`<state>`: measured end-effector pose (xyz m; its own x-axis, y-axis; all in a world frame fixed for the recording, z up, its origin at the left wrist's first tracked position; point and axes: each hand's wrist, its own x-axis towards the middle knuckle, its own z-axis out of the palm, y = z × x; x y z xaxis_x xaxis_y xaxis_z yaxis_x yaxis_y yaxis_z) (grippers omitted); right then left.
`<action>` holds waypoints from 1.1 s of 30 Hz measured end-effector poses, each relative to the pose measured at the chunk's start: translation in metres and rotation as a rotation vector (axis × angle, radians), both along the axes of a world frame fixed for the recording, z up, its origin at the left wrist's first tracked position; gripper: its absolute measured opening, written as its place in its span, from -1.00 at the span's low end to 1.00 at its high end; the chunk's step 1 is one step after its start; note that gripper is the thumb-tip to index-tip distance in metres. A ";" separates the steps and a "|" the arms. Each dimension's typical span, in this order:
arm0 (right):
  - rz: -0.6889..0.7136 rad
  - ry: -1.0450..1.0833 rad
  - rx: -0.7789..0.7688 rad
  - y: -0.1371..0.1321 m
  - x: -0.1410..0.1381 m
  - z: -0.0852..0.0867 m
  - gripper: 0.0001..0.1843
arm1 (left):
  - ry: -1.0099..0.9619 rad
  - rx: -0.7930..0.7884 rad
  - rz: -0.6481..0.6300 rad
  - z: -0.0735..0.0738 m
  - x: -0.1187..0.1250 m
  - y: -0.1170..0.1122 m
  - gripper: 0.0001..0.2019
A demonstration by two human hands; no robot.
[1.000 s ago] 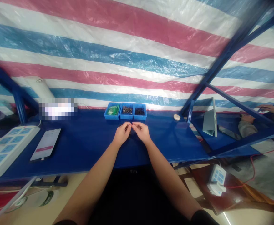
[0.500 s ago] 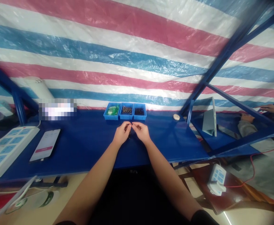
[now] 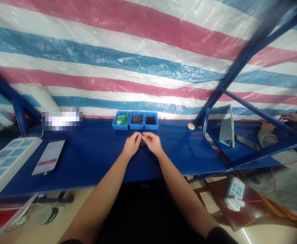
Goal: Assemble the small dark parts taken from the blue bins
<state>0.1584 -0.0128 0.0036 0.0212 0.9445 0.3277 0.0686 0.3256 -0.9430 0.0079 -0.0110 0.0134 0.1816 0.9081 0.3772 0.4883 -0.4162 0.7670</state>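
My left hand [image 3: 132,144] and my right hand [image 3: 152,141] meet at the fingertips above the blue table [image 3: 92,152]. Both are closed in a pinch. Small dark bits show under the left fingers, too small to name; whatever the right fingertips pinch is hidden. Just beyond my hands stand three blue bins in a row. The left bin [image 3: 120,127] has a green and clear plastic bag [image 3: 122,119] in it. Small brass-coloured and dark metal pieces [image 3: 137,119] fill the middle bin [image 3: 136,127]. In the right bin [image 3: 151,127] lie small black pieces [image 3: 151,120].
On the left lie a phone [image 3: 48,157] and a white power strip [image 3: 12,159]. A round whitish object [image 3: 191,126] sits near the right frame post [image 3: 205,120]. Past the frame are a tablet in a stand [image 3: 227,130] and another person's hands [image 3: 268,127]. Another power strip [image 3: 235,194] rests on a stool.
My fingertips have shifted very slightly but stay together in the same place. At the far right, the other person's hand has moved a little. The bins are unchanged.
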 end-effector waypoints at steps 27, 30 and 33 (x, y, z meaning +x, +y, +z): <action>0.013 0.066 -0.047 0.001 0.000 0.002 -0.59 | 0.000 0.006 -0.002 0.002 0.000 -0.002 -0.73; -0.001 0.065 -0.054 0.001 -0.001 0.002 -0.59 | 0.007 0.006 0.000 0.002 0.000 -0.002 -0.73; -0.012 0.048 -0.038 0.001 0.000 0.002 -0.61 | 0.006 -0.004 -0.003 0.001 0.000 -0.001 -0.71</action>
<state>0.1588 -0.0114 0.0054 0.0478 0.9559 0.2899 0.0271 0.2888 -0.9570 0.0080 -0.0122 0.0148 0.1872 0.9088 0.3728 0.4918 -0.4152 0.7653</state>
